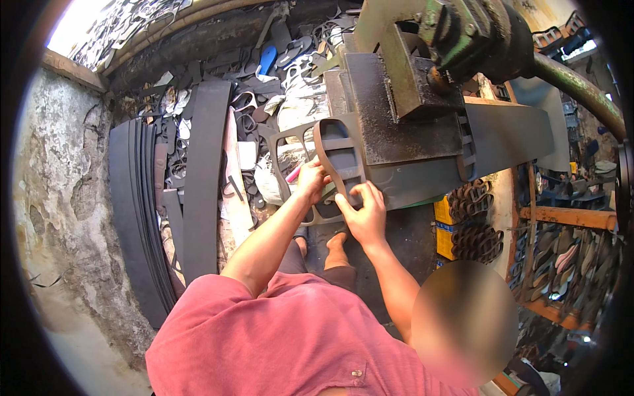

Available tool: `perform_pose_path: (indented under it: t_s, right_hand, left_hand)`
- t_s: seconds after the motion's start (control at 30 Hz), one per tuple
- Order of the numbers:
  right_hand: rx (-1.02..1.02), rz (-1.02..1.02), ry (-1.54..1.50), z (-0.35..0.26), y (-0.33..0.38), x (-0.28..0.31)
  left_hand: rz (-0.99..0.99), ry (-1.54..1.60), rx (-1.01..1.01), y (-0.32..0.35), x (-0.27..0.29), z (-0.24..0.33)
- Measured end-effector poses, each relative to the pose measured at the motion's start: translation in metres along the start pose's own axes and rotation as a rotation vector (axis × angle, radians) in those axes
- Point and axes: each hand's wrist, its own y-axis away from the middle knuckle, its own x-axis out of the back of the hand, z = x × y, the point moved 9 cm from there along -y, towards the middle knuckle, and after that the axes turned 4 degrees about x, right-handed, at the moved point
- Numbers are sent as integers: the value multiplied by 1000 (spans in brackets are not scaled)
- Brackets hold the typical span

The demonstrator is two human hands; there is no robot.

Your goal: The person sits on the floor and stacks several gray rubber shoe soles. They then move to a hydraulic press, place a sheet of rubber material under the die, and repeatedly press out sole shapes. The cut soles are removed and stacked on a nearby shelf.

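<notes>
A brown, sole-shaped cutting die (319,142) with crossbars stands over the dark rubber sheet (413,188), beside the press's thick metal plate (403,142). My left hand (312,181) has its fingers closed around the die's near left edge. At the die's near end, my right hand (365,212) grips with thumb and curled fingers; part of that grip is hidden. A small pink piece (294,173) shows next to my left hand. Left of the die, sole-shaped openings pierce the sheet's leftover web (276,162).
The green-brown press arm (462,46) overhangs at upper right. Long dark sheets (206,178) lean at left near a stained wall (72,185). Sandal scraps and a blue sole (267,61) lie heaped behind. Yellow crates (444,228) and stacked soles (477,244) stand at right.
</notes>
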Motion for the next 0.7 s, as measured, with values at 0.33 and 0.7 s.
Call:
perform_pose_path:
  t_s: [0.33,0.7]
  right_hand:
    - [112,155,367,34,2,-22]
    - [158,47,368,66,46,-1]
  left_hand:
    - [70,178,-134,20,-18,15]
    - [-14,27,-182,26,-26,26]
